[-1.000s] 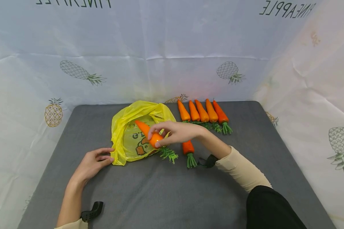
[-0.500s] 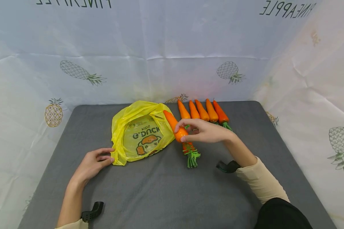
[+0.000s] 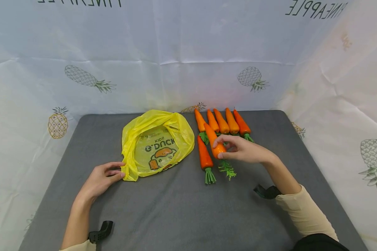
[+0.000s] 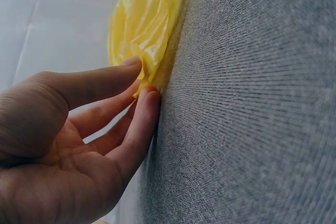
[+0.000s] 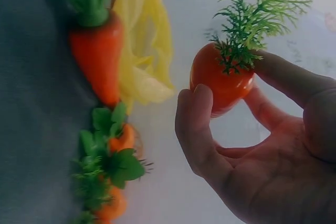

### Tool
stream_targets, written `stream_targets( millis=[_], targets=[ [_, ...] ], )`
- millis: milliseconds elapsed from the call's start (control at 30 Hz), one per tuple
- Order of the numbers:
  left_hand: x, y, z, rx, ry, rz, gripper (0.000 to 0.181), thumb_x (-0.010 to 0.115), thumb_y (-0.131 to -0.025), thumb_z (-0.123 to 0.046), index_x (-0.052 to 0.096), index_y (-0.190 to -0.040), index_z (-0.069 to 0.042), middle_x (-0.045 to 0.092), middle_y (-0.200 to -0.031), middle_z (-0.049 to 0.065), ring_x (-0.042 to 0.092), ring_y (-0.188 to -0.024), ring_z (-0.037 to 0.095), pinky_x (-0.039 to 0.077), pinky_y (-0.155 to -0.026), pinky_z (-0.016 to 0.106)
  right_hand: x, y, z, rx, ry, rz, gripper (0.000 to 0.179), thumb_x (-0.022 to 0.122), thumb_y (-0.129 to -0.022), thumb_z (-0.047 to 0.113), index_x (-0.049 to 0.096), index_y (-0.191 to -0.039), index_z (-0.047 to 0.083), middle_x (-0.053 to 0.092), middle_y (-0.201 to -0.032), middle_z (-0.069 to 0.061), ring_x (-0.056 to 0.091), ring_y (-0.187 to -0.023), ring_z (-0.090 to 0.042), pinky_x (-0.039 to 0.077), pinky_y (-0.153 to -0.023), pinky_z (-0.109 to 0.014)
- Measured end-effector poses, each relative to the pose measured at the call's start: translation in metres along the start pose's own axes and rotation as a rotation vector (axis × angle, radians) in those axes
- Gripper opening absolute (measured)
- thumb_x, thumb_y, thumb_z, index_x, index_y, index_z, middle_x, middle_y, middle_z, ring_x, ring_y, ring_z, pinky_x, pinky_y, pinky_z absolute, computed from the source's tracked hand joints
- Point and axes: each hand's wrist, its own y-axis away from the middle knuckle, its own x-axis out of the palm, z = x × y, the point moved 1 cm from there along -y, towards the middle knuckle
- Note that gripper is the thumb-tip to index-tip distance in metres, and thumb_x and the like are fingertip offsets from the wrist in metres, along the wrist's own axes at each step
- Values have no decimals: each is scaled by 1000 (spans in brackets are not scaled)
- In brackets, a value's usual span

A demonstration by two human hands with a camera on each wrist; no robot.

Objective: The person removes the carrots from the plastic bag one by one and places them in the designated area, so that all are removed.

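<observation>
My right hand (image 3: 243,149) holds an orange carrot (image 3: 214,139) near its thick end, with feathery green leaves (image 5: 247,30) hanging from it. Just left of it, a redder carrot (image 3: 205,153) with cut green stems lies on the table. At the near left corner of a yellow plastic bag (image 3: 188,134), my left hand (image 3: 100,179) pinches the edge; the left wrist view shows thumb and fingertips on the yellow film (image 4: 144,19). The bag lies with its mouth spread, and a printed duck shows inside.
Several carrots (image 3: 221,122) lie in a row along the table's back edge, tips away from me. Behind the grey table (image 3: 169,216) hangs a white cloth (image 3: 176,83) with pineapple prints.
The right hand has carried the carrot from over the bag to the right, past the redder carrot. My left hand stays at the bag's corner.
</observation>
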Motion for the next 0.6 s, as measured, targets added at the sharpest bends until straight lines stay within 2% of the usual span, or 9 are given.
stream_targets(
  millis=[167,400,600],
  targets=[
    [1,0,0,-3,-11,-3,55,68,-90,-39,54,-136,-13,65,-126,14,65,-105,15,51,-74,18,7,8,-14,24,-4,1,29,63,-95,29,55,-122,22,55,-91,-4,45,-68,-23,43,-61,-27],
    [1,0,0,-9,-10,-3,56,68,-89,-41,54,-136,-13,66,-124,13,66,-101,10,51,-74,18,18,8,-35,81,-6,35,30,62,-95,31,53,-122,21,58,-100,-4,55,-79,-19,51,-74,-31],
    [1,0,-1,-15,-2,0,56,67,-89,-41,54,-136,-14,67,-123,13,65,-99,6,51,-74,18,27,4,-47,84,18,32,30,61,-95,32,54,-122,20,58,-102,-2,53,-80,-19,48,-77,-31]
  ],
)
